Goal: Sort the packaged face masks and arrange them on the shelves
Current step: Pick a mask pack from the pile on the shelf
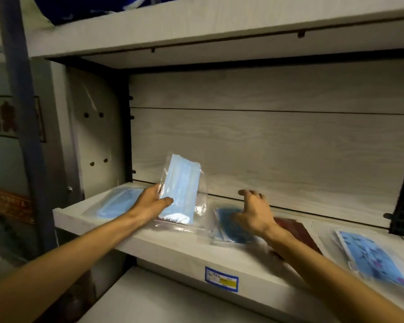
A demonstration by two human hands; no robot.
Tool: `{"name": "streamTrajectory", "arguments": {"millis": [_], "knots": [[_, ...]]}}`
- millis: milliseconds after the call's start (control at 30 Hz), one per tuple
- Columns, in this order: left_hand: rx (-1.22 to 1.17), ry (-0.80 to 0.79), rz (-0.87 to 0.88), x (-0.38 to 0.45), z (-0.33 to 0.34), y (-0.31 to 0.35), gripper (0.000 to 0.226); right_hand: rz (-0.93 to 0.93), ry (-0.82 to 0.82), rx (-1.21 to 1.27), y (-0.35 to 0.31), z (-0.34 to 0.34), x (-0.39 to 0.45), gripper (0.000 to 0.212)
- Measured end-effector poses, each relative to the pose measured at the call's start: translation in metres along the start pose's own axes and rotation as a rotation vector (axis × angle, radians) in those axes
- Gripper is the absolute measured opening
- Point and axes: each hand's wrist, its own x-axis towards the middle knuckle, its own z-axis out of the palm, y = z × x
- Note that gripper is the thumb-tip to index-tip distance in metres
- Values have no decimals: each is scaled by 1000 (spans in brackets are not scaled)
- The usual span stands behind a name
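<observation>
Left hand (153, 201) up at the white wood-grain shelf board (173, 248), thumb and fingers pinching a clear plastic packet of pale blue face masks (181, 190), held nearly upright, its top edge leaning slightly toward one o'clock and its bottom corner just above the board. At nine o'clock from that packet lies a flat pack of light blue masks (113, 205), tucked into the shelf's left end close to the side panel, with little slack between it and the front lip. Right hand (254, 215) hovers with fingers loosely spread and gripping nothing, palm down over a packet of darker blue patterned masks (229, 227); whether the fingertips touch the plastic I cannot tell. Under the right wrist, a dark red flat pack (299, 236) runs toward five o'clock. Far out at four o'clock, a packet of blue masks with dark and pink print (371, 257) sits near the front edge, apart from the rest. Behind all the packets, a wide strip of bare board runs along the pale back panel (266, 148). A blue-bordered label (221, 279) sticks to the shelf's front face at six o'clock.
</observation>
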Motion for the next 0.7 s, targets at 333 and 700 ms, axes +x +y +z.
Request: {"name": "streamTrajectory", "arguments": {"millis": [333,700], "knots": [[85,174,-24,69,-77,-62,29,-152,-109,166,-112,71,33,46],[589,-37,-23,96,-134,-137,82,-219,-156,-157,-147,129,46,56]]}}
